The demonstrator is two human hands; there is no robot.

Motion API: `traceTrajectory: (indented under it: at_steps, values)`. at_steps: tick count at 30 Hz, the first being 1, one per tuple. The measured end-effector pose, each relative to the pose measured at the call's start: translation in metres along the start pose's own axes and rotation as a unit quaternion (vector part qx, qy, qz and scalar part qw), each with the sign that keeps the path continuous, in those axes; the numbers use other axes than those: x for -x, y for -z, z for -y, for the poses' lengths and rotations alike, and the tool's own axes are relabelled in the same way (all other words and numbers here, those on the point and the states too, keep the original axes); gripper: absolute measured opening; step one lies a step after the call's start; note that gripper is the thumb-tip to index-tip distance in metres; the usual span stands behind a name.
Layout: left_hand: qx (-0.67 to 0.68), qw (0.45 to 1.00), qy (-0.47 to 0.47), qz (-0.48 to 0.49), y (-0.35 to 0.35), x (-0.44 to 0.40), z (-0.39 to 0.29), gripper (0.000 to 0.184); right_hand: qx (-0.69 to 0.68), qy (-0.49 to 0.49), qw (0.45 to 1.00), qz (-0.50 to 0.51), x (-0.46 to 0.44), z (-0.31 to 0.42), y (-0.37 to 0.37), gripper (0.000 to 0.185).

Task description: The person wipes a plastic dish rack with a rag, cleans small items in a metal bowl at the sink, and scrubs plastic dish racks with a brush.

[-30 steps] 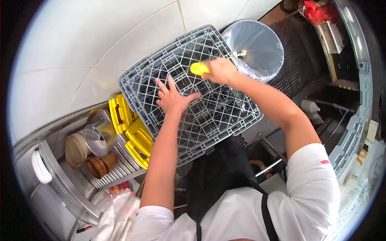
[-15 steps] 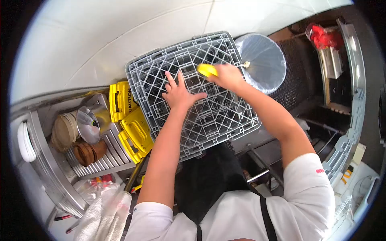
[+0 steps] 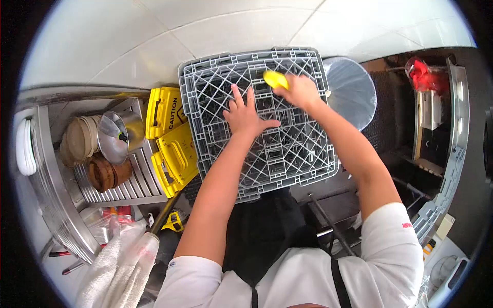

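Observation:
A grey plastic crate (image 3: 215, 154) with a lattice face fills the middle of the head view. My left hand (image 3: 244, 117) lies on the lattice, fingers spread. Over the upper right part of the crate, my right hand (image 3: 302, 92) is closed round a yellow round-ended object (image 3: 276, 79). Its exact kind does not show, and the part inside my fingers is hidden. Whether it touches the lattice I cannot tell.
Yellow caution signs (image 3: 177, 159) lean left of the crate. A slatted metal rack (image 3: 141, 187) holds a metal pot (image 3: 134, 131) and wooden bowls (image 3: 109, 173). Behind on the right stands a bin with a clear liner (image 3: 352, 92). White towels (image 3: 110, 272) hang at lower left.
The whole view has shifted, so the crate and both hands appear further right. My left hand stays spread on the lattice, and my right hand still grips the yellow object.

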State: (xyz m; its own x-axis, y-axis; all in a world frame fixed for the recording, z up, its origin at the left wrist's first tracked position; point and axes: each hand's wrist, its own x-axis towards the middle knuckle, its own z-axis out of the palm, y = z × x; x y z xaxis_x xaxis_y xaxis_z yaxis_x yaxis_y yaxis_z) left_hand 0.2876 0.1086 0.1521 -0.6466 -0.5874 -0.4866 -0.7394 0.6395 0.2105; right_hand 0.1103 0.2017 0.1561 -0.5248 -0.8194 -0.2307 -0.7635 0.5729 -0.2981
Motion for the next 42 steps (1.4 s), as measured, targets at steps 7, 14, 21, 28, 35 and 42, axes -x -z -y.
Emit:
traceTrajectory:
  at_steps: [7,14,21,28,35,42]
  values:
    - [0.007,1.0,-0.011,0.002,0.0,-0.001,0.006,0.141,0.06,-0.01,0.997,-0.054,-0.004,-0.056,-0.011,0.055]
    - [-0.002,1.0,-0.022,-0.015,-0.005,0.0,0.01,0.134,0.041,0.296,0.951,-0.073,-0.108,0.114,-0.042,0.044]
    - [0.064,0.996,-0.031,-0.059,-0.013,-0.002,0.023,0.123,0.19,0.137,0.972,-0.03,-0.089,0.015,0.008,0.05]
    - [0.069,0.996,-0.043,-0.024,-0.016,-0.007,0.025,0.114,0.062,0.271,0.96,-0.047,-0.134,0.188,-0.049,0.05]
    - [0.079,0.993,-0.045,-0.075,-0.019,-0.004,0.03,0.116,0.186,0.129,0.974,0.009,-0.107,0.046,0.004,0.049]
    - [0.077,0.993,-0.048,-0.071,-0.031,-0.012,0.029,0.111,0.028,0.315,0.943,-0.105,-0.135,0.207,-0.051,0.047]
